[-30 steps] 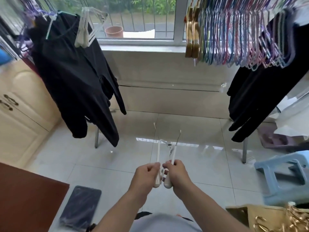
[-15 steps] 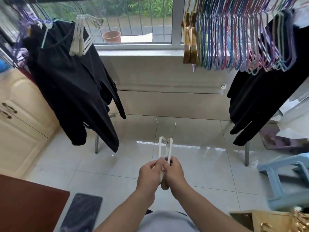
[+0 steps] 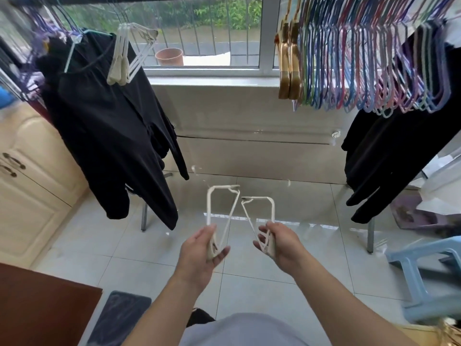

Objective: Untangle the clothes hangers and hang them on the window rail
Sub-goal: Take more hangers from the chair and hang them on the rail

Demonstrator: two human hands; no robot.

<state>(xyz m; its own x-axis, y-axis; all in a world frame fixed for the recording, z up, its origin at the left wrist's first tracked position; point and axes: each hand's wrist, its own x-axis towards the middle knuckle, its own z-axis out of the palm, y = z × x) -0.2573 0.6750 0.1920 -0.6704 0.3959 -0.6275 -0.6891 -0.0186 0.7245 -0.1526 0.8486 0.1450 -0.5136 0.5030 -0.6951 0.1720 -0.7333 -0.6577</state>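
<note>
The untangling looks done: the left hand (image 3: pixel 202 248) grips one white hanger (image 3: pixel 219 216), the right hand (image 3: pixel 279 243) grips the other white hanger (image 3: pixel 262 216), both apart, well below the window rail (image 3: pixel 149 0). Next, each needs lifting and hooking onto that rail.

We have a single head-worn wide-angle view, looking forward and down from above our hands, close below, toward the window (image 3: pixel 199 33) and tiled floor (image 3: pixel 287 245).
</note>
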